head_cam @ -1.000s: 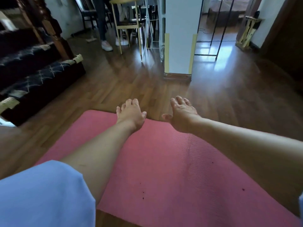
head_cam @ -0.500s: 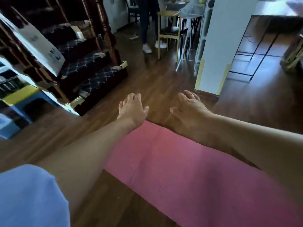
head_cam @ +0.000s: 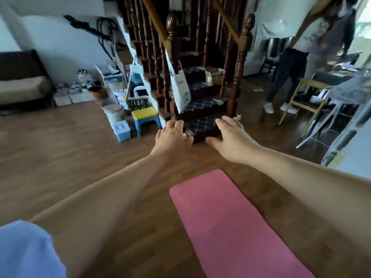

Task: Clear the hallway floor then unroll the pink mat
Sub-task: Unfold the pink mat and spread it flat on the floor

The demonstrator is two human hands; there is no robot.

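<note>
Left hand (head_cam: 172,137) and right hand (head_cam: 232,139) reach forward, fingers relaxed, apparently grasping nothing, beyond the unrolled pink mat (head_cam: 230,223).

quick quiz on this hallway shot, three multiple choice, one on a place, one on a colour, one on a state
1. The white tote bag hangs
A. on a door handle
B. on a window latch
C. on the stair post

2. The seat of the small stool is
A. yellow
B. red
C. black

3. The pink mat is
A. rolled up tight
B. lying flat on the floor
C. folded in half

Answers: 1 C, its straps run up to the left post of the stairs; 2 A, a yellow seat sits on blue legs; 3 B, the part in view lies flat on the wood, with no roll showing.
</note>
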